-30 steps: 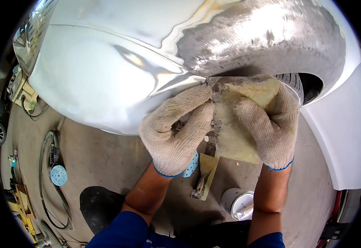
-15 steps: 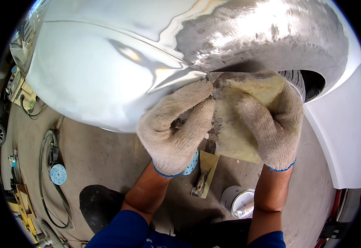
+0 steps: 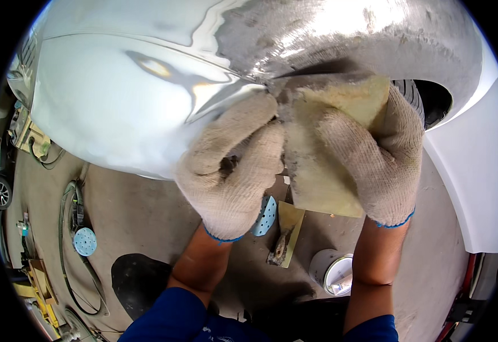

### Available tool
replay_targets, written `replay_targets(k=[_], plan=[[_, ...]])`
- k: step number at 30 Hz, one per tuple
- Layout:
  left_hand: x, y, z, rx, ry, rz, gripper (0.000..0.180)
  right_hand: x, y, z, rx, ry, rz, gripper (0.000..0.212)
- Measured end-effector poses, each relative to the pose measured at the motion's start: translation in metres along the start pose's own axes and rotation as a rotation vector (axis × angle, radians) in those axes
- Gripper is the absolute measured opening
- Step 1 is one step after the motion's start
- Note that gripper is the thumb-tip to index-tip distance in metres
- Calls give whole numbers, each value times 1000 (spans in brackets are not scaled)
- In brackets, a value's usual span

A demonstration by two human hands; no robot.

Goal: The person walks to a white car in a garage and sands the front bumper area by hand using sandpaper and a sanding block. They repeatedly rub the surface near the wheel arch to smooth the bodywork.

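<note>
In my right hand (image 3: 377,159), gloved in beige knit, is a yellowish, flexible filler spreader (image 3: 323,171) with a grey-smeared upper edge. The thumb lies across its face and the fingers wrap behind it. My left hand (image 3: 229,165), in a matching glove, has thumb and forefinger closed at the spreader's left edge, near the upper corner; the exact pinch is partly hidden. Just beyond both hands is a white car body panel (image 3: 95,108), with a bare, sanded metal patch (image 3: 340,43) above the wheel arch.
Below the hands, a second yellowish spreader (image 3: 290,219) with dried filler lies beside a blue perforated sanding disc (image 3: 266,215). A round can (image 3: 331,271) stands near my right forearm. At left are a hose (image 3: 63,239) and a sander with a blue disc (image 3: 84,241).
Both hands and the spreader sit slightly higher in view, with the left hand shifted left. The car panel has slid left and up in the picture. The grip looks the same.
</note>
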State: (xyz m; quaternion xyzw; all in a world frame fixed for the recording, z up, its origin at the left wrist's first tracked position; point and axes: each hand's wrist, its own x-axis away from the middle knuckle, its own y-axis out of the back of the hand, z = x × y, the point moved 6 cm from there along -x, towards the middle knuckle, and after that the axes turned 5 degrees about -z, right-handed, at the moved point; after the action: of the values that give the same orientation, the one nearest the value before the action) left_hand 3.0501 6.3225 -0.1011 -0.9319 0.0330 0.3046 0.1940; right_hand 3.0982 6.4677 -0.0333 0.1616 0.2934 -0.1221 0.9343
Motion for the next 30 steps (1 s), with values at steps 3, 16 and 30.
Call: replay_targets(k=[3,16,30], plan=[[2,2,2,-60,-66,66,28,4,4,0,-6,-69,-25,31],[3,0,6,59,-44,47,28,4,4,-1,67,-36,-2,31],[1,-2,1,71,-32,40,27,5,2,-3,-17,-88,-51,32]])
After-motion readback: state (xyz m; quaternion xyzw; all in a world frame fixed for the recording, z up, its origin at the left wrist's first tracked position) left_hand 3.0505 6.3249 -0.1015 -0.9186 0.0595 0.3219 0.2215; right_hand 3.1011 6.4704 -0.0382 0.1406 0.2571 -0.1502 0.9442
